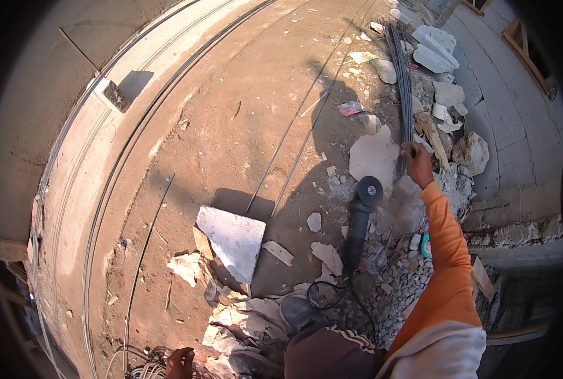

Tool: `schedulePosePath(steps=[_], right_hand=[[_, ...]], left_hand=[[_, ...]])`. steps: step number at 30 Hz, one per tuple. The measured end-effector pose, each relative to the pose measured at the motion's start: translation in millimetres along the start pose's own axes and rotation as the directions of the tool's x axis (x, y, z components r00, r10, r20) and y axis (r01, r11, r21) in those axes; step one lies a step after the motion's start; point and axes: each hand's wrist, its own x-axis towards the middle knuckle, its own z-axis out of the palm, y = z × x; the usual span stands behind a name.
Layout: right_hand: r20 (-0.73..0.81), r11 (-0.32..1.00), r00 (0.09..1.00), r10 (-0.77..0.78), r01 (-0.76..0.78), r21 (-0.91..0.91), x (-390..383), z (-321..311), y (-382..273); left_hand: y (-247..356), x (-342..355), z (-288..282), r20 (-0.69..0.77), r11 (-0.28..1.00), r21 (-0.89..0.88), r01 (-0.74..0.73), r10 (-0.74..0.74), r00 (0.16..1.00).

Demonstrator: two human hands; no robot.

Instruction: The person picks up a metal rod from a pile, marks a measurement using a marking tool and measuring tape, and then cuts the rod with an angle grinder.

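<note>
My right hand reaches forward at the right, its fingers closed at the near end of a bundle of thin steel rods. Exactly how many rods lie in the fingers is hidden. Below and left of it, a dark angle grinder lies with its round disc end upward and its cord trailing toward me. At the lower edge is my left hand, beside a tangle of wire; its fingers are too dark and cut off to read. A pale slab sits tilted near the middle, with two rods leading to it.
Broken concrete and gravel cover the right side, along a block wall. Long rods curve along the left, near a small concrete block. A flat pale stone lies beyond the grinder. A teal tape measure-like object sits by my right arm.
</note>
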Motion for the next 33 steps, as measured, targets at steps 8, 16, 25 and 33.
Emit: schedulePosePath(steps=[8, 16, 25, 33], right_hand=[[0.474, 0.608, 0.404, -0.782, 0.663, 0.438, -45, 38, -375], [0.676, 0.189, -0.267, -0.687, 0.833, 0.52, -151, 261, -614], [0.591, 0.271, 0.031, -0.806, 0.907, 0.322, -317, 453, -644], [0.287, 0.101, -0.026, -0.958, 0.903, 0.418, -244, 450, -595]], left_hand=[[97, 10, -16, -0.181, 0.934, -0.158, -0.322, 0.293, 0.939], [53, -26, 21, -0.278, 0.91, -0.383, -0.163, 0.055, 0.959], [7, -88, 56, -0.366, 0.903, -0.428, -0.032, -0.141, 0.92], [15, -57, 29, -0.392, 0.916, -0.397, -0.054, -0.116, 0.913]])
